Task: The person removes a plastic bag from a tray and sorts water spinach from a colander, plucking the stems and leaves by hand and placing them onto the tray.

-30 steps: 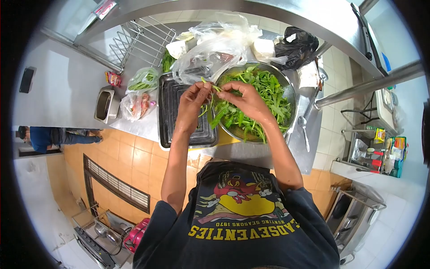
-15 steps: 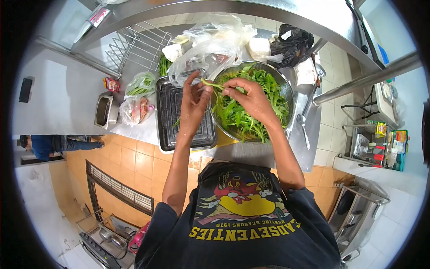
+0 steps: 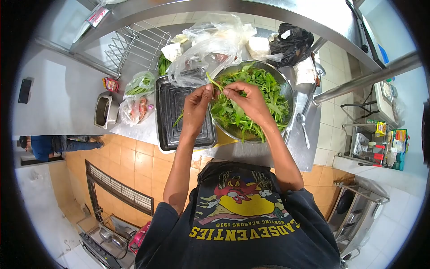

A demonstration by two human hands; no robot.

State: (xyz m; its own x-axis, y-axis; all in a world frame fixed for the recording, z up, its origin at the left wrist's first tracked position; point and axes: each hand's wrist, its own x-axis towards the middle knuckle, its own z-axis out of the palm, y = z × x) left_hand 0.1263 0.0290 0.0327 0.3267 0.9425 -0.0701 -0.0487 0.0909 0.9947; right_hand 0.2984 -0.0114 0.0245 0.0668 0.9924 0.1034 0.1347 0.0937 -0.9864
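Note:
A thin green vegetable stem [image 3: 214,82] slants up between my two hands. My right hand [image 3: 247,99] pinches its lower end with thumb and fingers. My left hand [image 3: 196,107] is closed at the fingertips against the same stem, from the left. Below my right hand sits a round metal strainer bowl [image 3: 292,104], heaped with leafy greens [image 3: 265,96]. Under my left hand lies a black rectangular tray [image 3: 169,121]. A short green piece [image 3: 178,119] shows beside my left wrist; whether it lies in the tray or hangs from the hand I cannot tell.
Clear plastic bags [image 3: 210,49] and a black bag [image 3: 292,45] lie behind the tray and bowl. At left are bagged greens [image 3: 140,84], bagged meat [image 3: 134,110] and a steel container [image 3: 106,111]. A spoon [image 3: 303,130] lies right. A person [image 3: 49,147] is at far left.
My left hand has come closer to my right, and its spread fingers have closed at the stem. The stem has tilted from nearly level to steeper.

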